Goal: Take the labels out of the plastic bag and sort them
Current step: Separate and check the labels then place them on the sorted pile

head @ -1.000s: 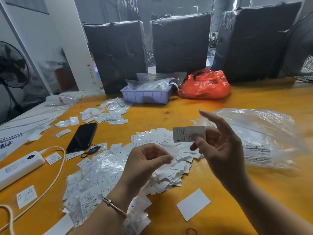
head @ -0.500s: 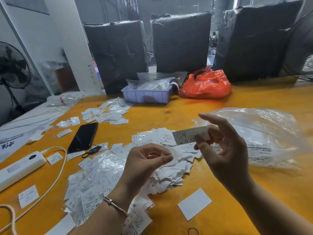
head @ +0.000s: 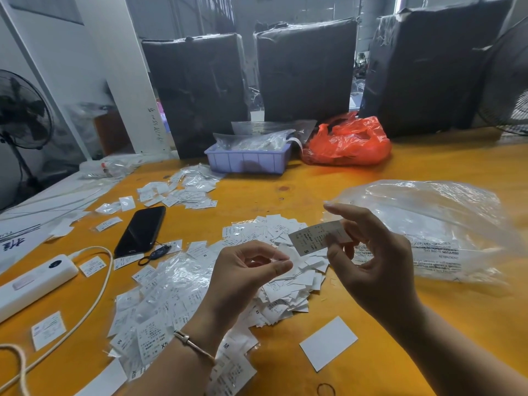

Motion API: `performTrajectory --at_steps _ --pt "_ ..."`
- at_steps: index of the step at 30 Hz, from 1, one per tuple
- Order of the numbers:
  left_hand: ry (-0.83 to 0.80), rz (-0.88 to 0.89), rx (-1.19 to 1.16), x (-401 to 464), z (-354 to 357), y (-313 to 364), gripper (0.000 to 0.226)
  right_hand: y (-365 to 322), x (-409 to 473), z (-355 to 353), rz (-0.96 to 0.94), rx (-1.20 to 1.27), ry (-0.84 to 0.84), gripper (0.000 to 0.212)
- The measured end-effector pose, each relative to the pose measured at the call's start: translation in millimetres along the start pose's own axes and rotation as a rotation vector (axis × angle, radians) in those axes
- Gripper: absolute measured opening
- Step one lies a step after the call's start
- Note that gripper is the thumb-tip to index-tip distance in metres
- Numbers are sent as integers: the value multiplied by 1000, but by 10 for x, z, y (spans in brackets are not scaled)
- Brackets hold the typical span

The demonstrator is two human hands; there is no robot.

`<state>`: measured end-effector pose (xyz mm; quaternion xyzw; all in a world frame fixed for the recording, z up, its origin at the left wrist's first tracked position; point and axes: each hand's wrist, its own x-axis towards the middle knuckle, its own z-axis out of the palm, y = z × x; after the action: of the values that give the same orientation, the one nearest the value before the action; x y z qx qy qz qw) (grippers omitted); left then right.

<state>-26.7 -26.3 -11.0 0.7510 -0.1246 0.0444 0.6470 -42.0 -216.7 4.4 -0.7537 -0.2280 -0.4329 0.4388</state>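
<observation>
Pinching an S label (head: 315,238), the right hand (head: 371,252) was best steadied while the left hand (head: 245,270), loosely curled, empty, was kept clear of the pile (head: 285,292).

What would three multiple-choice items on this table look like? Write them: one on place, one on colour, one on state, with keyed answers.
1. Where does the phone lie?
A. left of the central label pile
B. inside the tray
C. under the clear bag

2. What colour is the tray?
A. green
B. lavender
C. black

3. What is the right hand doing?
A. resting flat
B. gripping the cable
C. pinching a label

Answers: A, the phone sits on the wood left of the pile; B, its walls are pale purple; C, the fingers hold a label marked S.
</observation>
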Motion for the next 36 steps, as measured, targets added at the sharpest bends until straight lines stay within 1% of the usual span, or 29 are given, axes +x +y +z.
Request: performTrajectory --at_steps 7,10,13,16,20,24,26,29,33,35,36 --pt "-25 -27 -22 -9 -9 17 15 9 -3 8 -35 -103 -62 31" --pt "-42 -26 -17 -6 -10 12 16 29 -7 11 -63 -142 -98 22" --pt "-45 -32 -12 -8 3 3 17 40 0 -2 -81 -172 -85 16" --pt "-51 -37 -2 -6 11 -6 14 49 7 -5 -89 -165 -87 11" --pt "-60 -51 4 0 9 -21 4 66 -4 11 -81 -123 -114 9" --pt "-70 -49 13 -4 3 -14 4 74 2 -4 -73 -101 -114 5" --pt "-87 -60 10 -8 14 -10 5 82 3 -5 -41 -71 -145 6" --pt "-117 -77 24 -13 32 -20 16 94 -24 35 31 -27 -231 5" --pt "-165 -54 50 -10 33 -31 23 98 -76 103 163 100 -370 11" --pt "-160 -49 56 -3 29 -35 24 105 -88 116 216 131 -380 15" --pt "-149 -53 48 2 27 -37 22 103 -86 115 239 131 -344 18"
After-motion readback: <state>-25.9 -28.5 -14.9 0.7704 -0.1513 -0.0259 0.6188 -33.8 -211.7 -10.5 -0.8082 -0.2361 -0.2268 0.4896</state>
